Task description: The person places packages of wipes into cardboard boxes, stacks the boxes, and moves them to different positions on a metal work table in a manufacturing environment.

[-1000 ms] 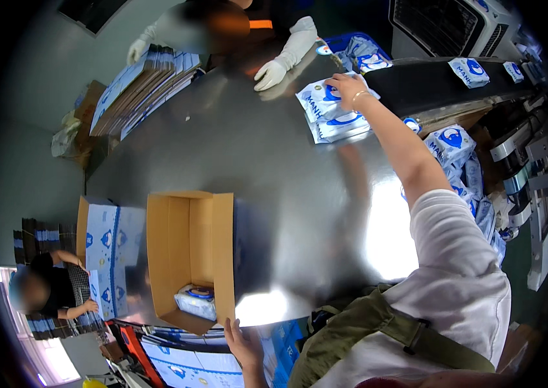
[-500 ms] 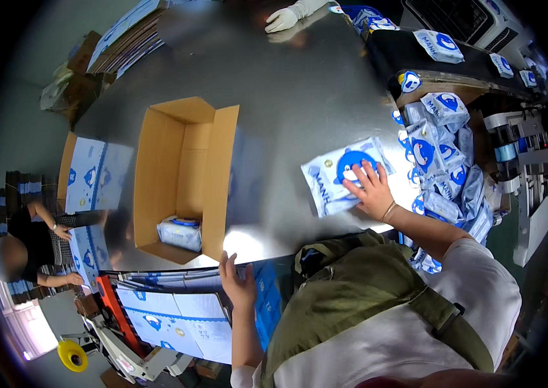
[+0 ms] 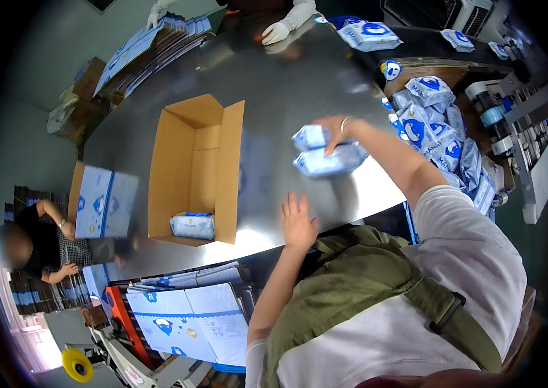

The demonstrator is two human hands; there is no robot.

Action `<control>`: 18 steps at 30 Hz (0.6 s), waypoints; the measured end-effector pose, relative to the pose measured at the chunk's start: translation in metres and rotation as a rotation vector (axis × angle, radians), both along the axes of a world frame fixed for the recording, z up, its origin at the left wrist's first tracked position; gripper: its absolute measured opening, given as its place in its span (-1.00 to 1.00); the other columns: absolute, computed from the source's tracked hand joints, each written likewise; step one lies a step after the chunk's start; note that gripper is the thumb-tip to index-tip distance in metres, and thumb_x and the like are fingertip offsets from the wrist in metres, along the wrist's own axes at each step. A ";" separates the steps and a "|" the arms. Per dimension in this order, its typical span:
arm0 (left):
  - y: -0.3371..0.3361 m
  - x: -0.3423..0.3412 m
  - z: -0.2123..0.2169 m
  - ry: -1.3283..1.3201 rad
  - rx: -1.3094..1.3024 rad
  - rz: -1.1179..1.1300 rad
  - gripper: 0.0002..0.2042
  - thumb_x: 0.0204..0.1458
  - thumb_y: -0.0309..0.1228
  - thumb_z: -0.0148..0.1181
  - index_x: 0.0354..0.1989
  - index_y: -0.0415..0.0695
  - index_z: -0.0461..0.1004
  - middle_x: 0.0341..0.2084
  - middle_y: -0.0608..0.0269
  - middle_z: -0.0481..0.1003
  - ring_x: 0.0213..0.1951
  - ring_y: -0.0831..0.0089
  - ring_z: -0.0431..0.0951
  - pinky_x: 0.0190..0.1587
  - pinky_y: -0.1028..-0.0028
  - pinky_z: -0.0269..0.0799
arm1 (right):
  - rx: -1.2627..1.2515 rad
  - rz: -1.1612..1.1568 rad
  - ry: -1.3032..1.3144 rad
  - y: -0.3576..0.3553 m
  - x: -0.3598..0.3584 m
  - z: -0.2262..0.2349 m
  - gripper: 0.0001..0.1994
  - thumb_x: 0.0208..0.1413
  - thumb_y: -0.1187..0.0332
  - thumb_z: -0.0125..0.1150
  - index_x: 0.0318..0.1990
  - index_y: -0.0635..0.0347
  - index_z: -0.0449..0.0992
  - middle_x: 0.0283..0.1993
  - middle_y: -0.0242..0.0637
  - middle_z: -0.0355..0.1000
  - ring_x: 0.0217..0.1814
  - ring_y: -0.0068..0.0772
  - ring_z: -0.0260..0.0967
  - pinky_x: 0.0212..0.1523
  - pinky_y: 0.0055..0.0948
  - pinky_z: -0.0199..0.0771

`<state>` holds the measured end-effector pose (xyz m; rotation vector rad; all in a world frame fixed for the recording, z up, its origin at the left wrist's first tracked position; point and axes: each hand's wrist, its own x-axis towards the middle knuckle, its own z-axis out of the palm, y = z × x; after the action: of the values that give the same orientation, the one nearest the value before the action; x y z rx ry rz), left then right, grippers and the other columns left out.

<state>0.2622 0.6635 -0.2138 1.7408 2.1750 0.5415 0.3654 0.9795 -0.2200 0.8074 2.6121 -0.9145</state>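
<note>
My right hand (image 3: 335,132) grips two soft white-and-blue packs of wipes, a nearer pack (image 3: 331,161) and a farther pack (image 3: 309,137), held side by side above the metal table; motion blurs them slightly. Nearer to me, my left hand (image 3: 298,221) is open with its fingers stretched toward the packs, holding nothing. To the left stands an open cardboard box (image 3: 227,174), its flaps raised. In its near end lies one pack of wipes (image 3: 194,226).
A heap of wipes packs (image 3: 439,129) lies at the right, below a dark conveyor (image 3: 416,48) carrying more packs. Flattened cartons (image 3: 190,317) stand at the near edge. Across the metal table (image 3: 274,84) is a co-worker's gloved hand (image 3: 276,32); another person (image 3: 34,246) handles cartons at left.
My right hand, earlier lying on a flat pack, now grips two packs turned on edge, farther left and away from me. My left hand has moved right, toward the packs. The view has shifted.
</note>
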 end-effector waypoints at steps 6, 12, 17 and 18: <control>0.011 -0.021 -0.009 0.363 -0.130 -0.055 0.11 -0.50 -0.02 0.42 0.28 -0.21 -0.08 0.27 -0.17 -0.13 0.33 0.01 -0.23 0.24 -0.14 -0.44 | 0.070 0.161 -0.006 -0.142 -0.061 -0.005 0.05 -0.65 -0.03 0.48 0.22 -0.09 0.18 0.13 -0.13 0.29 0.18 -0.02 0.23 0.03 0.14 0.21; -0.013 -0.049 -0.006 0.423 -0.264 -0.152 0.18 -0.50 0.01 0.43 0.29 -0.25 -0.19 0.30 -0.14 -0.20 0.34 0.05 -0.27 0.24 -0.14 -0.41 | -0.117 0.182 0.136 -0.148 -0.074 -0.001 0.00 -0.43 0.00 0.41 0.29 -0.06 0.05 0.22 -0.04 0.17 0.24 -0.01 0.14 0.15 -0.02 0.15; 0.003 -0.032 0.013 0.350 -0.324 -0.083 -0.03 -0.37 -0.16 0.39 0.25 -0.18 -0.05 0.27 -0.11 -0.06 0.32 0.05 -0.12 0.20 -0.22 -0.33 | 0.041 -0.222 0.585 -0.027 0.017 -0.035 -0.11 -0.22 0.07 0.34 0.25 0.28 0.03 0.26 0.11 0.06 0.29 0.02 0.05 0.27 -0.25 0.05; 0.002 -0.031 0.007 0.388 -0.299 -0.081 -0.09 -0.31 -0.20 0.33 0.25 -0.19 -0.04 0.26 -0.12 -0.04 0.31 0.04 -0.11 0.20 -0.23 -0.33 | 0.195 -0.317 0.582 0.012 0.040 -0.038 -0.13 -0.25 0.10 0.35 0.23 0.28 0.09 0.25 0.08 0.09 0.28 0.01 0.06 0.26 -0.25 0.06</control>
<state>0.2308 0.6655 -0.2072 1.8697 2.2701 -0.1531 0.4057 0.9918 -0.2577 1.1795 3.1701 -1.1280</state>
